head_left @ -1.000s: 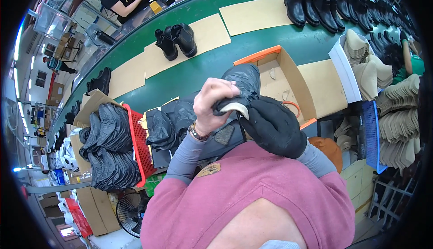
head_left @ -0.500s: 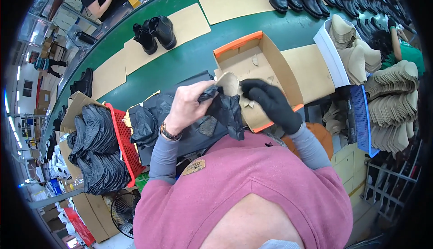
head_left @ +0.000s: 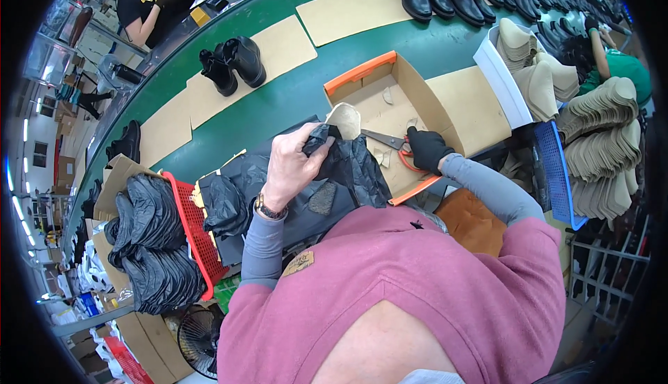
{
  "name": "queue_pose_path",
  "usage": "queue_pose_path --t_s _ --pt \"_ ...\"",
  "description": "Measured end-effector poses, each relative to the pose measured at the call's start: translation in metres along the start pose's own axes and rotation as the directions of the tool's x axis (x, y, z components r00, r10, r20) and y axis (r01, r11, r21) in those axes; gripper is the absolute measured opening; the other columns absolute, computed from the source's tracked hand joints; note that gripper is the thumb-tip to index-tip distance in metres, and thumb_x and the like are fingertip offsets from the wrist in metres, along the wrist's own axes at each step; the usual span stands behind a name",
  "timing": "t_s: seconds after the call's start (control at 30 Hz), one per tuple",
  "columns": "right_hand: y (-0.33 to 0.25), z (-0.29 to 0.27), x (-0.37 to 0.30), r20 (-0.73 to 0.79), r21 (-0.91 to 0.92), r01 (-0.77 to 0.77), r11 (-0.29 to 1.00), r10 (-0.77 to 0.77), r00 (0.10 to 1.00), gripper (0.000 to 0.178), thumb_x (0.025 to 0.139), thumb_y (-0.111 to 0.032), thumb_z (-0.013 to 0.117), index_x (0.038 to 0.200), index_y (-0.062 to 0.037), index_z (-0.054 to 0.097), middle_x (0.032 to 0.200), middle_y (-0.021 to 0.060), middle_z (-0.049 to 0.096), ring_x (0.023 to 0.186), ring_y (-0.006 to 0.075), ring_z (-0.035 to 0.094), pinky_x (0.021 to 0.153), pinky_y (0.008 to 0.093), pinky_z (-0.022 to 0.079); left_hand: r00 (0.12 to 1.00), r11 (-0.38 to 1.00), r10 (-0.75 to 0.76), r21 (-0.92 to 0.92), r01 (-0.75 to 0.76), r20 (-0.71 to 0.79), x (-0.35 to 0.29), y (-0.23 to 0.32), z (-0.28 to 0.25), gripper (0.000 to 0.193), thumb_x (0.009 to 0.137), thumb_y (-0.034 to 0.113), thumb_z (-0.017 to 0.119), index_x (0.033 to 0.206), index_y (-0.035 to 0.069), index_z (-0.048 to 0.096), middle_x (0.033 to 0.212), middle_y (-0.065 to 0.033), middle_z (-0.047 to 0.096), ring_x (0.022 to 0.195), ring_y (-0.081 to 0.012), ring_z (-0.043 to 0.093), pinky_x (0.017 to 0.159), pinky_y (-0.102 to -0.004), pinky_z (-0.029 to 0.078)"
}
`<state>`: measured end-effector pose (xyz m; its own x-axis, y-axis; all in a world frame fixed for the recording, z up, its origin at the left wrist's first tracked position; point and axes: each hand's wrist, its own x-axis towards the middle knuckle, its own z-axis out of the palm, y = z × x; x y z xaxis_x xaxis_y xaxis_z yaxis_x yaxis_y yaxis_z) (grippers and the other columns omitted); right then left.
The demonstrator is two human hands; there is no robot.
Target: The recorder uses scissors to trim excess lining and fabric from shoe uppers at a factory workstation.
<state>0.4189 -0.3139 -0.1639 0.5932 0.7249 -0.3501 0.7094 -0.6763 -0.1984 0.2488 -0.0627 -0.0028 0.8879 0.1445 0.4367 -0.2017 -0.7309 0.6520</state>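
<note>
Scissors [head_left: 390, 142] with orange handles lie on the floor of the open cardboard box [head_left: 445, 116], the landmark for all positions below. Their long axis runs from the blade tips, which point toward the box's left wall, to the handle loops at the box's near right edge. Right hand [head_left: 426, 149], in a black glove, is inside the box at that near right edge and is closed over the handle loops; whether the fingers are fully through the loops cannot be told. Left hand [head_left: 289, 168], bare and with a wristwatch, is just outside the box's left wall and grips a crumpled black plastic bag [head_left: 351, 165] together with a tan insole-shaped piece [head_left: 345, 119], which protrudes above the bag at the box's left corner. The scissors therefore lie to the right of the left hand, and the right hand is the nearer of the 2. Small tan offcuts [head_left: 387, 96] lie on the box floor. Left of the box, a red basket [head_left: 191, 234] holds more black bags. Beyond the box, 1 pair of black boots [head_left: 233, 64] stands on a cardboard sheet.
</note>
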Motion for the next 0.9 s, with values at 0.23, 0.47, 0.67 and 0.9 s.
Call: queue_pose_path --t_s 0.23,0.47,0.67,0.9 --pt "0.000 -0.003 -0.001 0.087 -0.202 0.036 0.979 -0.019 0.996 0.048 0.078 -0.013 0.063 0.120 0.0006 0.044 0.093 0.0190 0.065 0.086 0.0339 0.066 0.073 0.0477 0.050 0.994 0.992 -0.104 -0.065 0.107 0.044 0.000 -0.005 -0.005 0.017 0.079 0.004 0.070 0.095 -0.001 0.065 0.079 -0.0176 0.067 0.070 -0.0328 0.067 0.063 -0.0332 0.050" --pt "-0.006 -0.003 0.002 0.054 -0.244 0.079 0.966 -0.067 0.996 0.051 0.075 -0.013 0.064 0.121 -0.0005 0.044 0.094 0.0208 0.065 0.085 0.0334 0.067 0.074 0.0489 0.050 0.998 0.998 -0.047 -0.048 0.048 0.030 -0.003 -0.006 -0.002 0.018 0.079 0.004 0.070 0.095 -0.001 0.065 0.078 -0.0179 0.067 0.069 -0.0329 0.066 0.062 -0.0337 0.050" --pt "0.020 -0.009 0.007 0.116 -0.015 0.113 0.993 -0.110 0.987 0.049 0.080 -0.017 0.063 0.121 0.0006 0.044 0.097 0.0220 0.066 0.084 0.0348 0.067 0.070 0.0421 0.050 0.998 0.997 -0.059 -0.046 0.059 0.015 -0.005 -0.010 -0.005 0.018 0.079 0.004 0.070 0.095 -0.001 0.065 0.078 -0.0177 0.067 0.070 -0.0329 0.067 0.063 -0.0342 0.050" --pt "0.034 -0.058 -0.014 0.307 0.322 0.341 0.883 -0.438 0.845 0.044 0.100 -0.040 0.046 0.084 -0.0049 0.068 0.053 0.0069 0.059 0.052 0.0208 0.062 0.057 0.0343 0.049 0.993 0.995 -0.084 -0.046 0.088 0.083 -0.003 -0.010 -0.005 0.018 0.079 0.004 0.070 0.095 -0.001 0.065 0.079 -0.0182 0.067 0.071 -0.0336 0.067 0.063 -0.0341 0.050"
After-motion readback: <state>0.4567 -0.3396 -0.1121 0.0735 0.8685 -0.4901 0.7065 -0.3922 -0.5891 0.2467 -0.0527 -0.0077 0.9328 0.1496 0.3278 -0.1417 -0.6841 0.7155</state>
